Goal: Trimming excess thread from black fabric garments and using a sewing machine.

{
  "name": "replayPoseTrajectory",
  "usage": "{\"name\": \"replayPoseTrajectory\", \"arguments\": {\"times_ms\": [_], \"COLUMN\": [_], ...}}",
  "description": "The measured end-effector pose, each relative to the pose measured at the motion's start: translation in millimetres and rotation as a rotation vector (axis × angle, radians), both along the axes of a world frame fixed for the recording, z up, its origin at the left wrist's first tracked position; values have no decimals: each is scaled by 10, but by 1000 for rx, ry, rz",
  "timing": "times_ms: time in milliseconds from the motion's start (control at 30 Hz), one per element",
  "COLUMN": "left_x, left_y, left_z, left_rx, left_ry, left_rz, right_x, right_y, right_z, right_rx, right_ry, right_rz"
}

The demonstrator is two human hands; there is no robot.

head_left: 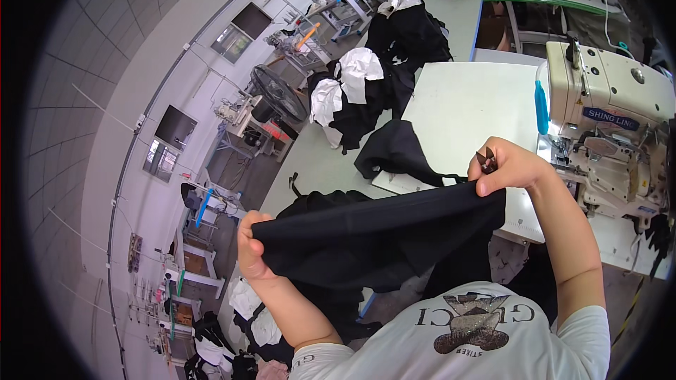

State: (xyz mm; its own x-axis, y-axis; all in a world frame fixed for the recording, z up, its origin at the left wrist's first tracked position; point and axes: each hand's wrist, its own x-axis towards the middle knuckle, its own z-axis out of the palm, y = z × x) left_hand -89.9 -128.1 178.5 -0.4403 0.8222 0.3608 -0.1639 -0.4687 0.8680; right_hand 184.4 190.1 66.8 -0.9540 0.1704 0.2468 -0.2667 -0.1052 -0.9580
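A black fabric piece [380,239] is stretched between my hands in front of my chest, its top edge nearly straight and the rest hanging down. My left hand [255,248] is closed on its left corner, thumb on top. At the right corner, my right hand [517,165] pinches the cloth. Small dark pointed blades, which look like thread snips [485,160], stick out of the same hand; their handle is hidden. Just beyond the stretched cloth, another black cloth piece [398,151] lies partly on the white machine table [472,98].
On the right stands a cream sewing machine [609,91] with a blue tube [541,107] beside its head. Heaps of black and white cloth [359,88] lie on the long table to the far left. A standing fan [278,91] and other machine stations are farther off.
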Motion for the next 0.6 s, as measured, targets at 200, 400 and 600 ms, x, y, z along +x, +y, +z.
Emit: {"name": "replayPoseTrajectory", "arguments": {"times_ms": [200, 400, 600], "left_x": [-255, -630, -579], "left_y": [-385, -700, -563], "left_z": [100, 105, -195], "left_rx": [77, -99, -449], "left_ry": [156, 467, 1446], "left_rz": [184, 748, 1797], "right_x": [53, 159, -81], "right_y": [65, 145, -242], "right_z": [-64, -115, 161], "right_rx": [-21, -65, 57], "right_ry": [-59, -106, -218], "right_rz": [-50, -77, -171]}}
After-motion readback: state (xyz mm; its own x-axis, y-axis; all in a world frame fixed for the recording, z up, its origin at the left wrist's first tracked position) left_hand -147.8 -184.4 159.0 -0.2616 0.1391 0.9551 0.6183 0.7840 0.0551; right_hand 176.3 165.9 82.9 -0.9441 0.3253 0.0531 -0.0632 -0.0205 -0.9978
